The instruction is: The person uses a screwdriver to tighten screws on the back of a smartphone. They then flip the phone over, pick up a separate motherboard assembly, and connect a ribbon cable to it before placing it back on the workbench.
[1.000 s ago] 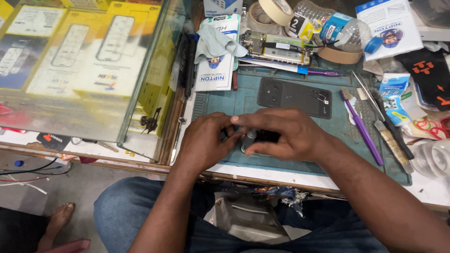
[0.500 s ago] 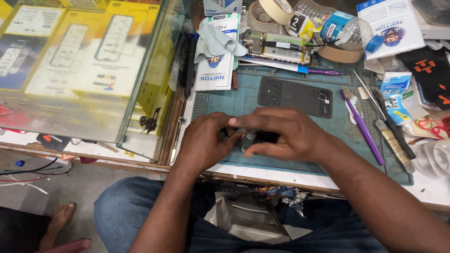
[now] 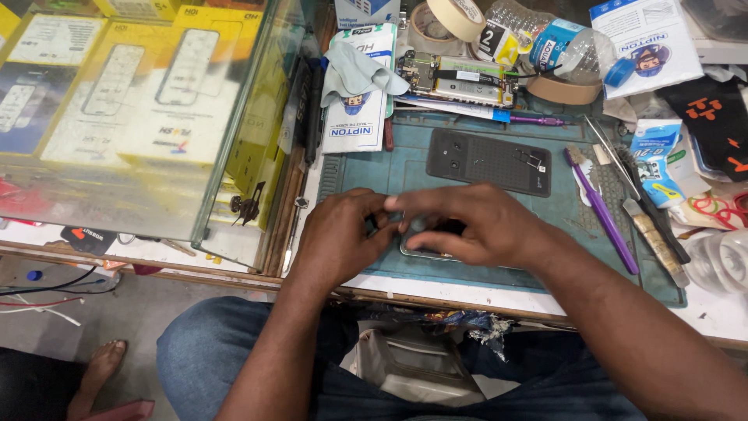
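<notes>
Phone (image 3: 425, 251) on mat: left hand (image 3: 339, 238), right hand (image 3: 467, 226) fingers curled, pinching it.

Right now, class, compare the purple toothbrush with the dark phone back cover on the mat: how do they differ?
The purple toothbrush is thin and stick-like; the phone back cover is a broad, flat rectangle. The toothbrush is bright purple; the cover is dark grey. The toothbrush runs slantwise toward the person; the cover runs crosswise. Both rest untouched on the teal mat.

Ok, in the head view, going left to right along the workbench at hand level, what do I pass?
Glass display case → left hand → right hand → purple toothbrush → black-bristled brush → red rubber bands.
</notes>
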